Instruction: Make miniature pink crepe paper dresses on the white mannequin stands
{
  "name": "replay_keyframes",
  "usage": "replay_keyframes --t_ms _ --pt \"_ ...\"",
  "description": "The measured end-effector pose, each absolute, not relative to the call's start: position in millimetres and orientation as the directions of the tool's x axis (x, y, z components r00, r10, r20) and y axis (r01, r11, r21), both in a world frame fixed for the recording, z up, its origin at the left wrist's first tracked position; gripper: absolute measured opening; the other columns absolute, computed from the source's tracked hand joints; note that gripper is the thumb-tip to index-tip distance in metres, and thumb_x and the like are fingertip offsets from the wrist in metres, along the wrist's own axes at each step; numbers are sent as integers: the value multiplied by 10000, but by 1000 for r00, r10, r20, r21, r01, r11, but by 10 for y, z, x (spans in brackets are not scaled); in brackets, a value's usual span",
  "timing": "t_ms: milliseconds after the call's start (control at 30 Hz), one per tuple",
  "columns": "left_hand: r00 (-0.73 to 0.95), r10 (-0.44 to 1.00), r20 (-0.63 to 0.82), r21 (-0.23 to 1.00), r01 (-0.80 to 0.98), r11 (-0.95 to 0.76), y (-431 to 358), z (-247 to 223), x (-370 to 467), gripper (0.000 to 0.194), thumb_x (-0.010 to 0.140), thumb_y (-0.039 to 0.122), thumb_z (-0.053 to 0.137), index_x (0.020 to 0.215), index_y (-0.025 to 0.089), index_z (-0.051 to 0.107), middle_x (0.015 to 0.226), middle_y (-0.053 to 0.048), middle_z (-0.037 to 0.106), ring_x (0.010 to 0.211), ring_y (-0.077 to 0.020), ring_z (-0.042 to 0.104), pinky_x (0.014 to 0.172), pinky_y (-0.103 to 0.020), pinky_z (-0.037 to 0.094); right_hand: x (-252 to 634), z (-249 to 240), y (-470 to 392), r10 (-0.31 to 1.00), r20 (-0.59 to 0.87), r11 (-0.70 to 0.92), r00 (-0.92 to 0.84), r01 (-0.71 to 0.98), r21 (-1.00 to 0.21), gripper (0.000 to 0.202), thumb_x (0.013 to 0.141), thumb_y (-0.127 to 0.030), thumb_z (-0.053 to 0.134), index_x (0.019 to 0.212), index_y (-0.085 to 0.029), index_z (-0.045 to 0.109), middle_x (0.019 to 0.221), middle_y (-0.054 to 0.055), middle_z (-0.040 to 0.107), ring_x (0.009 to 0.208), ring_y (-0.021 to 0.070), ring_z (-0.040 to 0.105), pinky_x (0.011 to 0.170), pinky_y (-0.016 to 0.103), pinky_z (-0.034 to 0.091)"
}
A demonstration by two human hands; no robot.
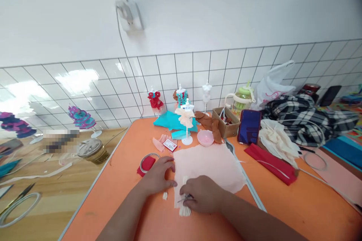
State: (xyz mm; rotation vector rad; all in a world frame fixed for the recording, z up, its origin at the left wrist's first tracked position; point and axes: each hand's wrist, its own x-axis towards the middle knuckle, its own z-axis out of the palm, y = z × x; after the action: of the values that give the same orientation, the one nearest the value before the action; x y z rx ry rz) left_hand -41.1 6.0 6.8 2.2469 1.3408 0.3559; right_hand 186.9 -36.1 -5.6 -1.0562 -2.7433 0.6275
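My right hand (202, 194) is closed around a small metal tool (186, 197), perhaps small scissors, over a narrow pleated cream cloth strip (185, 211). That strip lies across the left edge of a pale pink fabric sheet (209, 163). To the left, my left hand (161, 175) rests with fingers apart at the sheet's left edge, holding nothing. A small cream scrap (165, 196) lies just below it. Beside that hand, a ring (147, 162) sits on red cloth. Behind the sheet stands a white mini dress form (186, 120) with cream ruffles.
Behind are a pink bowl (205, 138), teal cloth (166, 120), a brown box (226, 122) and more dress forms. A phone (249, 127) stands at the right, near folded red fabric (271, 163) and a checked cloth (308, 116). A lidded jar (93, 150) is at the left.
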Motion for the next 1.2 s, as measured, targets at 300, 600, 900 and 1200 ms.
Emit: replay_keyframes --t_ms 300,600,900,1200 --pt "433 901 -7 542 759 -361 87 -45 -462 257 634 303 718 859 257 601 1339 -47 482 1232 -277 459 1003 -396 401 1838 -178 -358 698 108 689 -708 624 -368 335 796 -500 548 1042 -287 633 971 -5 677 808 201 635 629 271 388" --pt "507 857 97 419 760 -497 96 -46 -369 95 767 284 563 839 243 608 1241 -49 557 1192 -242 492 1001 -363 411 1876 -61 -362 798 165 596 -580 717 -362 189 858 -318 492 964 -235 625 939 19 671 796 172 622 613 257 353" --pt "150 982 113 453 872 -186 120 129 -389 125 763 276 456 822 250 564 942 -23 613 883 -226 593 683 -313 468 2610 208 -34 978 202 97 -50 968 -230 345 884 -176 386 1208 -246 480 957 106 679 807 259 637 616 303 364" --pt "-7 998 -57 632 774 41 213 72 -559 360 795 438 449 1102 269 528 916 -18 668 780 -229 646 589 -300 477 3648 17 259 956 -74 -292 284 945 -145 279 781 -291 557 1034 -190 617 1062 154 631 948 307 612 703 360 444"
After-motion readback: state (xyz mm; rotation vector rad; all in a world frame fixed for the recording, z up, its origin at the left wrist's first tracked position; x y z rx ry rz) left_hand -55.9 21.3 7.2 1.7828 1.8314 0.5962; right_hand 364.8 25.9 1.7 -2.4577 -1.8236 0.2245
